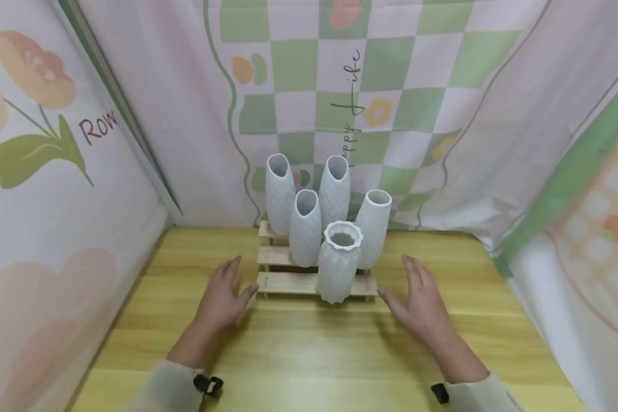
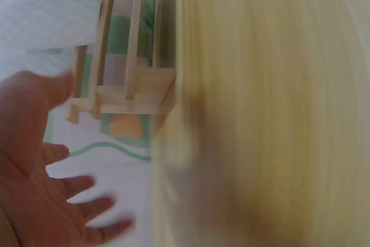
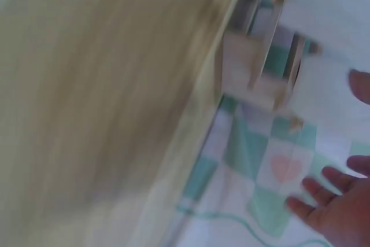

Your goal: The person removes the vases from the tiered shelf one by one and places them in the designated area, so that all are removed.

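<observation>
Several white vases stand on a stepped wooden rack in the head view: the scalloped-rim vase [image 1: 339, 272] on the front step [image 1: 288, 282], a slim vase [image 1: 305, 234] and a round-mouthed vase [image 1: 373, 229] behind it, and two more at the back. At the rack's left end my left hand [image 1: 221, 303] is spread, thumb beside the front step; whether it touches I cannot tell. My right hand [image 1: 422, 306] is likewise spread at the right end. Both hold nothing. The left wrist view shows the rack's side [image 2: 133, 88] past my fingers; the right wrist view is blurred.
The rack stands on a yellow wood-grain table [image 1: 309, 355]. Behind it hangs a checkered cloth [image 1: 293, 66], close to the back vases. Printed cloth walls [image 1: 46, 229] enclose the left and right sides.
</observation>
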The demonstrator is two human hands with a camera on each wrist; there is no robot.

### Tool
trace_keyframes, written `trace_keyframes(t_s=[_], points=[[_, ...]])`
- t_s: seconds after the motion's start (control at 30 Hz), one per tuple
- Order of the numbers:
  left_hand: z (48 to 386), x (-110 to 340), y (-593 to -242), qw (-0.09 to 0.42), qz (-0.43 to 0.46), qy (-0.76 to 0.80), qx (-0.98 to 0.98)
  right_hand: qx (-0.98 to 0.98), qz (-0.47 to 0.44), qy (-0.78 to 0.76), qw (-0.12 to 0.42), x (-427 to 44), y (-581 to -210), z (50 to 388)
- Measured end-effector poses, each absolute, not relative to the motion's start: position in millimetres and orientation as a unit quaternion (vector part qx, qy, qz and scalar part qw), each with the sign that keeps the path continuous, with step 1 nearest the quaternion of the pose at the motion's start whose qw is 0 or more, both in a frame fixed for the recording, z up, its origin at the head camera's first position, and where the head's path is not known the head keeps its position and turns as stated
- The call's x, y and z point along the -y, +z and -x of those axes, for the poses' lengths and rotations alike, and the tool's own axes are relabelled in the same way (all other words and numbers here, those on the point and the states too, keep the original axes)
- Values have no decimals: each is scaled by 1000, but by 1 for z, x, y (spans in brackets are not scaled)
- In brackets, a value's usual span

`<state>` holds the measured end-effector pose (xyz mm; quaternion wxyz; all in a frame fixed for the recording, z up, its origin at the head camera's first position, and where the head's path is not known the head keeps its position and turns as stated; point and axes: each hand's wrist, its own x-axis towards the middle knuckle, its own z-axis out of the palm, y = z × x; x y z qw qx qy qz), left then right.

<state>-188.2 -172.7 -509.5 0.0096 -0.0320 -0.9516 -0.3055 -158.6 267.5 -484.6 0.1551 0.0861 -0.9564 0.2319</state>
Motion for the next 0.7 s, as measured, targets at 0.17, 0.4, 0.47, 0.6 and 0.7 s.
trace_keyframes(t_s=[0.17,0.4,0.47,0.6,0.7], points=[[200,163,-526,9,1,-444,896,911,-79,357,189,-237,-487,155],[214,149,-540,14,-27,-507,861,881,-98,425,185,-204,-486,158],[216,146,-542,18,-29,-514,857,875,-103,433,189,-198,-486,160],[217,142,-544,29,-22,-521,853,865,-112,447,197,-188,-486,163],[218,140,-545,34,-22,-525,850,861,-114,456,196,-182,-485,165]])
